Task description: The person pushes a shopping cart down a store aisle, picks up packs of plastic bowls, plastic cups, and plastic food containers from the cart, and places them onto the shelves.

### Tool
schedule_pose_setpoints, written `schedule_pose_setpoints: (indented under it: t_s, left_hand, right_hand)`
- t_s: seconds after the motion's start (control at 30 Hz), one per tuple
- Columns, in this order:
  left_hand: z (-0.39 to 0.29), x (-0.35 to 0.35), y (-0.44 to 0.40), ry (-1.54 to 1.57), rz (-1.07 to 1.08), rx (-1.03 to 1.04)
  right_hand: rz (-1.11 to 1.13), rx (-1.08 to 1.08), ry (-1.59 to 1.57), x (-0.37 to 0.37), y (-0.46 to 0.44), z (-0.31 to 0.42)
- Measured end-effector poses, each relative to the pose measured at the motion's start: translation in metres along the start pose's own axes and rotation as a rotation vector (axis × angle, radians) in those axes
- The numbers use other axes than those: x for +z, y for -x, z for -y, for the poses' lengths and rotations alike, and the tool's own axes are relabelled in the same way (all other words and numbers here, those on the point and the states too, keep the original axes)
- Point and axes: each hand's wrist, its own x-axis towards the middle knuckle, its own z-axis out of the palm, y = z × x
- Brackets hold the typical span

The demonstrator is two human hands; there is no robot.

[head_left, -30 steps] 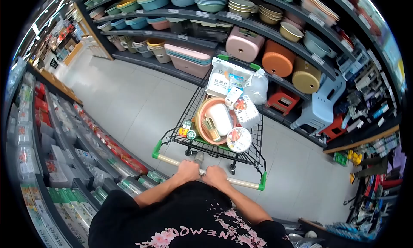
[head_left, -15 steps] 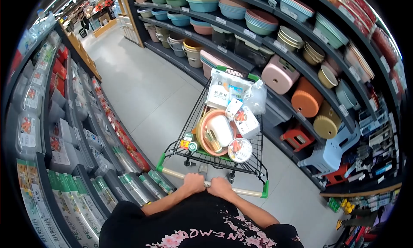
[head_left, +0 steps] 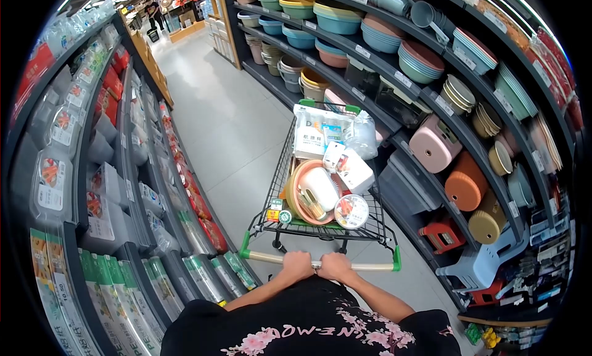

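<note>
My left hand (head_left: 298, 265) and my right hand (head_left: 335, 266) are closed side by side around the middle of the beige handle (head_left: 370, 267) of a shopping cart (head_left: 264, 223). Inside the wire basket lies an orange-pink basin (head_left: 300, 197) with a white container (head_left: 319, 189) and some small slim items in it. A round clear-lidded tub (head_left: 351, 211) sits at its right. Beyond are a large white pack (head_left: 310, 131), a bulging clear plastic bag (head_left: 362, 136) and a white box (head_left: 356, 171). Small green and yellow boxes (head_left: 274, 211) stand at the near left corner.
On the right, shelves carry stacked basins (head_left: 338, 15), stools (head_left: 435, 143) and storage boxes (head_left: 401, 103). Along the left, a shelf holds clear plastic containers (head_left: 52, 186) and long green-topped boxes (head_left: 98, 276). Grey floor (head_left: 203, 97) leads ahead to a distant person (head_left: 154, 15).
My view has turned left, so the shelves now appear further right. The cart points more nearly straight along the aisle. Both hands keep their hold on the handle.
</note>
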Motion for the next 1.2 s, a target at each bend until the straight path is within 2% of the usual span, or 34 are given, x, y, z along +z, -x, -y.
schedule_pose_setpoints:
  t_s: [0.17,0.37,0.57,0.67,0.8,1.1,1.13,1.2]
  left_hand:
    - [-0.026,0.016,-0.017,0.024,-0.067,-0.031]
    - [-0.054,0.034,0.002,0.032,-0.211,-0.022]
    - [-0.079,0.043,0.018,0.096,-0.341,-0.143]
    - [-0.109,0.036,0.059,0.142,-0.433,-0.160]
    - [-0.130,0.049,0.062,0.152,-0.557,-0.209]
    - [-0.224,0.038,0.137,0.184,-0.605,-0.316]
    - [-0.232,0.033,0.147,0.183,-0.617,-0.312]
    - [-0.238,0.035,0.145,0.181,-0.649,-0.331]
  right_hand:
    - [-0.072,-0.059,0.062,0.010,-0.009,-0.043]
    - [-0.163,-0.104,0.128,0.009,0.017,-0.062]
    - [-0.236,-0.197,0.184,-0.001,0.039,-0.070]
    - [-0.252,-0.237,0.226,-0.015,0.082,-0.067]
    - [-0.257,-0.331,0.271,-0.030,0.099,-0.077]
    - [-0.187,-0.389,0.399,-0.068,0.193,-0.094]
    - [-0.264,-0.439,0.383,-0.073,0.205,-0.095]
    - [-0.256,-0.460,0.389,-0.077,0.207,-0.099]
